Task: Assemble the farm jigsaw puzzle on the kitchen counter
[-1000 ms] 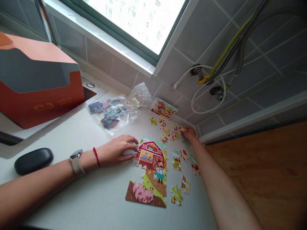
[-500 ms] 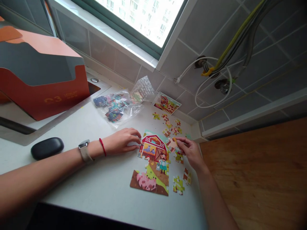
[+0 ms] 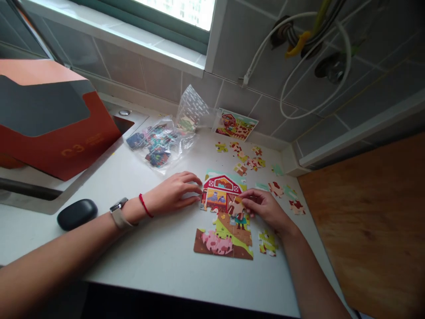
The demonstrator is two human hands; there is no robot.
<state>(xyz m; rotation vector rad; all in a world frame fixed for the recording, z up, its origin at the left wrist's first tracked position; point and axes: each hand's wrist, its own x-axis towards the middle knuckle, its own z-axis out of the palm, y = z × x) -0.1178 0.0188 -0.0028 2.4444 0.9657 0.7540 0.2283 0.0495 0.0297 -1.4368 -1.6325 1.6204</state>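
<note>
A partly joined farm jigsaw puzzle (image 3: 222, 230) lies on the white counter, showing a red barn and a pink pig. Above its right part, my right hand (image 3: 265, 208) pinches a puzzle piece (image 3: 236, 207) between thumb and fingers; the piece covers part of the farmer picture. My left hand (image 3: 181, 192) rests at the puzzle's left edge, fingers spread and holding nothing. A loose green piece (image 3: 267, 243) lies right of the puzzle. Several other loose pieces (image 3: 255, 163) are scattered behind and to the right. Against the wall leans a picture card (image 3: 235, 125) of the farm scene.
Clear plastic bags (image 3: 162, 144) with more pieces lie behind my left hand. A black oval case (image 3: 77, 214) sits near my left forearm. An orange box (image 3: 89, 141) stands at left. Cables (image 3: 282, 88) hang at the wall, and a wooden surface (image 3: 372, 221) lies at right.
My right hand has brought the held piece leftward over the joined puzzle. The view has shifted, showing more loose pieces at the right. My left hand stays by the puzzle's edge.
</note>
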